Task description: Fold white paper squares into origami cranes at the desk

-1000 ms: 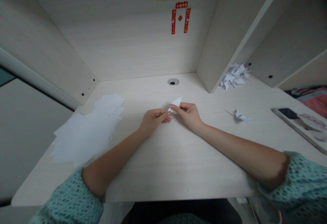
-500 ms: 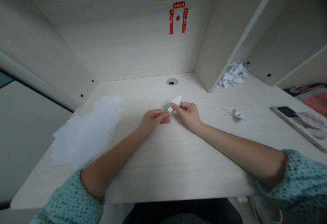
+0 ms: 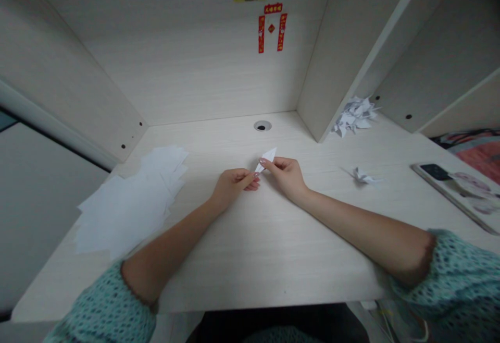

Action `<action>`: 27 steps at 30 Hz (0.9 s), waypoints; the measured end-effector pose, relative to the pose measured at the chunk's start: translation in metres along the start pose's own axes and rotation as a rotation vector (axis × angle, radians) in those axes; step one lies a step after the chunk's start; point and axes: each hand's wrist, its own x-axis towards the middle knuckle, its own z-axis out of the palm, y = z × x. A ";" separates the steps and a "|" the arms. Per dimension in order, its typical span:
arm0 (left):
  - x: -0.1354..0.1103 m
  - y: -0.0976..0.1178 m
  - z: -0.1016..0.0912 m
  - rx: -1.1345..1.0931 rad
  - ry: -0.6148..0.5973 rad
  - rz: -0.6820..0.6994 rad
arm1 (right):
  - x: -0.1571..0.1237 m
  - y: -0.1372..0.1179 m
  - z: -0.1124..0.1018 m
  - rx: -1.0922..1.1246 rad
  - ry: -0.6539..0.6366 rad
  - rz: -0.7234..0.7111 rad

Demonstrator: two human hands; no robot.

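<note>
A small folded piece of white paper (image 3: 268, 157), narrow and pointed at its upper end, is held between my two hands over the middle of the desk. My left hand (image 3: 234, 184) pinches its lower tip between thumb and fingers. Higher up, on its right side, my right hand (image 3: 287, 175) grips the same paper, thumb in front. The fingers cover part of the folds. To the right of my right hand lies a folded paper crane (image 3: 364, 176). A spread stack of white paper sheets (image 3: 125, 205) is on the left of the desk.
A heap of folded white paper pieces (image 3: 356, 115) sits behind the upright divider (image 3: 332, 72). At the right edge lies a phone (image 3: 459, 189), with red cloth (image 3: 482, 155) beyond it. A round cable hole (image 3: 262, 125) is at the desk's back.
Both hands keep their pinch on the folded paper, with hardly any movement. The whole view has shifted very slightly.
</note>
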 end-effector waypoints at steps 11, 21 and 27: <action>-0.004 0.001 0.002 0.035 0.023 0.037 | 0.002 0.003 0.000 0.008 0.031 0.012; -0.002 -0.001 0.002 0.024 0.022 0.023 | 0.001 -0.001 0.001 0.056 0.043 0.043; -0.003 -0.004 0.002 -0.008 0.023 0.027 | 0.005 0.001 -0.001 0.070 0.090 0.049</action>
